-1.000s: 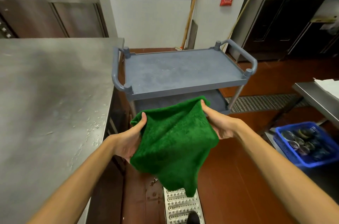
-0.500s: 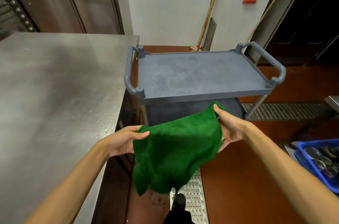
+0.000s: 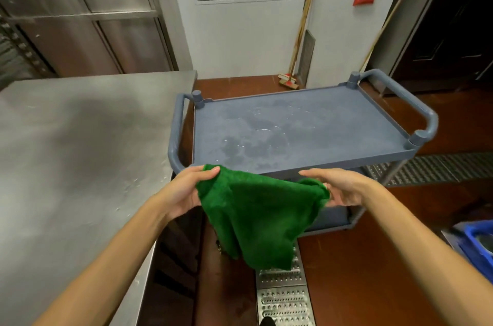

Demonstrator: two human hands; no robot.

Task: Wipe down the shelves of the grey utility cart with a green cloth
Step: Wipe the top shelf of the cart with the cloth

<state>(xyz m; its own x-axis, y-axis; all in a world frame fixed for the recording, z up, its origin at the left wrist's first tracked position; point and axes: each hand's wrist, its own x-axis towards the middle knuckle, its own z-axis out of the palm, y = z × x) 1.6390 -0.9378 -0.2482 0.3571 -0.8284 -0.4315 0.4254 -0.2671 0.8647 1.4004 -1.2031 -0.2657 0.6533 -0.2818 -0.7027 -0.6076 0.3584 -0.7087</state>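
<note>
Two bare hands meet in the middle of the head view and hold a green cloth (image 3: 256, 216) stretched between them, in front of the near edge of the grey utility cart (image 3: 384, 159). At centre left, the left hand (image 3: 186, 189) pinches the cloth's upper left corner between thumb and fingers; right of centre, the right hand (image 3: 338, 187) grips the opposite corner, with the fingers curled under the fabric. The rest of the cloth hangs loose toward the lower middle of the frame and touches neither shelf. Behind it, the cart's top shelf (image 3: 293, 128) fills the centre right and shows darker damp patches and small beads of water. Part of the lower shelf (image 3: 333, 219) shows below the right hand. A steel counter (image 3: 80, 152) takes up the left side, close beside the cart's left handle (image 3: 176, 133). A perforated floor drain (image 3: 282, 293) runs along the bottom centre, under the hanging cloth. A blue crate (image 3: 477, 240) sits at the lower right edge, and a broom (image 3: 288, 80) leans on the wall at upper centre.
</note>
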